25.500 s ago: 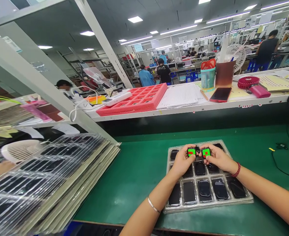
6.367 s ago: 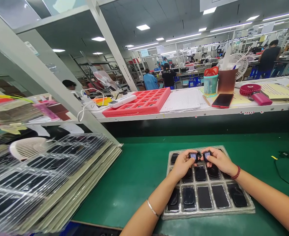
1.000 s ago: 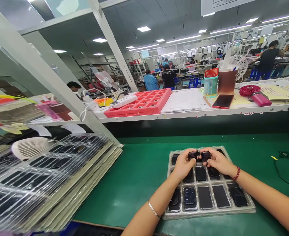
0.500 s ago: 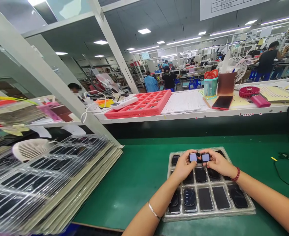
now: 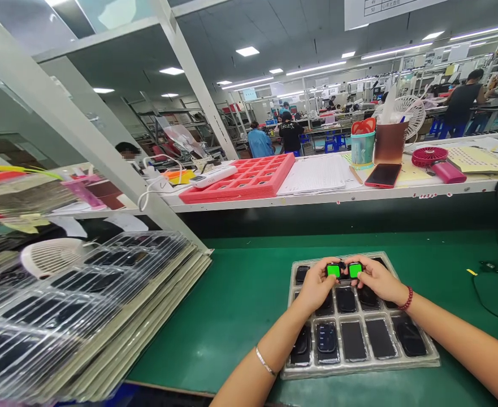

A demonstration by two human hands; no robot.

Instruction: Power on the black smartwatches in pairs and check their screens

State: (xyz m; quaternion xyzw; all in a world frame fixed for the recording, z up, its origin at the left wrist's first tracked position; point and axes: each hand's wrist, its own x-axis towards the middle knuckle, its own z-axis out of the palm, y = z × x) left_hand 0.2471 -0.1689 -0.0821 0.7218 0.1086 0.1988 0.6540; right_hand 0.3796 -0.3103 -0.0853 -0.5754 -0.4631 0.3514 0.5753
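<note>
Green-lit watches [image 5: 355, 271] sit pinched in left fingers [image 5: 323, 264] and right fingers [image 5: 366, 264]; one sheet [image 5: 382, 13] reads "50".

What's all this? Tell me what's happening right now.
The left hand holds one small device and the right hand a second device, side by side over a clear tray, both lit green. In the tray's near row, another device is faintly lit. A stack of loaded trays sits to the left.

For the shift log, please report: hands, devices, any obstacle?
Left hand: one device, lit green. Right hand: another device, lit green. Tray beneath both hands.
</note>
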